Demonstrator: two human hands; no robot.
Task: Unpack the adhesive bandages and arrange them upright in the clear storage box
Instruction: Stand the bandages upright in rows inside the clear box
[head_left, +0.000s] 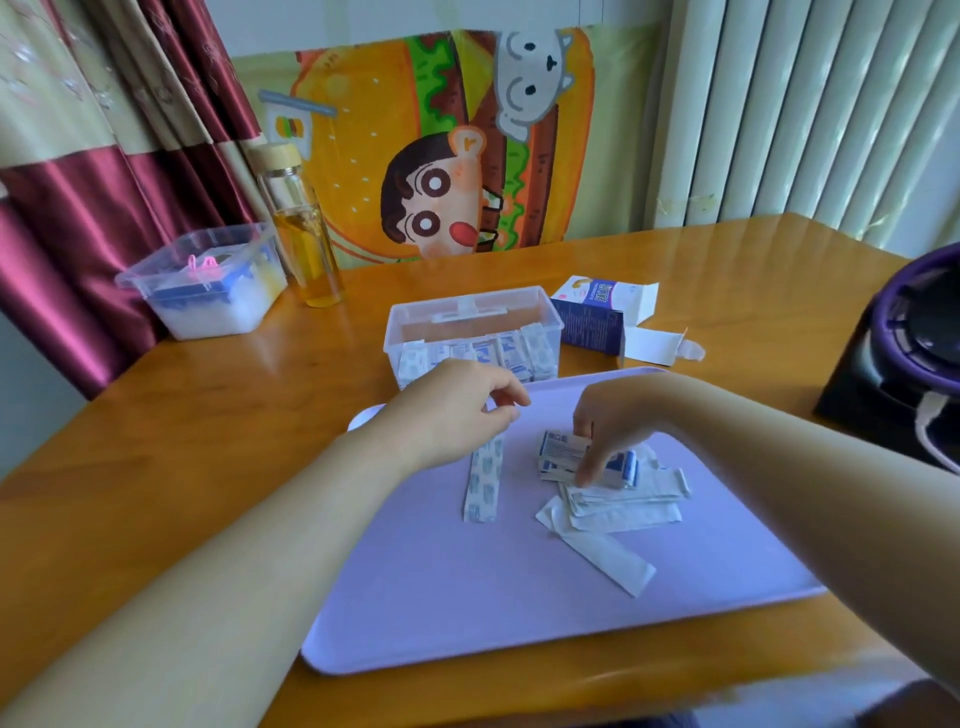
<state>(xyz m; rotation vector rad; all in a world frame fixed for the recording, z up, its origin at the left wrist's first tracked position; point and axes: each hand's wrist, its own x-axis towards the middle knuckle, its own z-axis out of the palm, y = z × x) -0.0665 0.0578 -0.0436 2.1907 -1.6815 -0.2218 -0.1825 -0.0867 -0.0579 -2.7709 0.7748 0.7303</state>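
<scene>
Left hand pinches top end of one bandage strip, lower end on lilac tray. Right hand grips small bandage stack over the loose pile. Clear storage box just behind tray, upright bandages along its front wall.

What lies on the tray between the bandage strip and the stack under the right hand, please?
Only bare tray, in the head view, separates strip and stack.
</scene>
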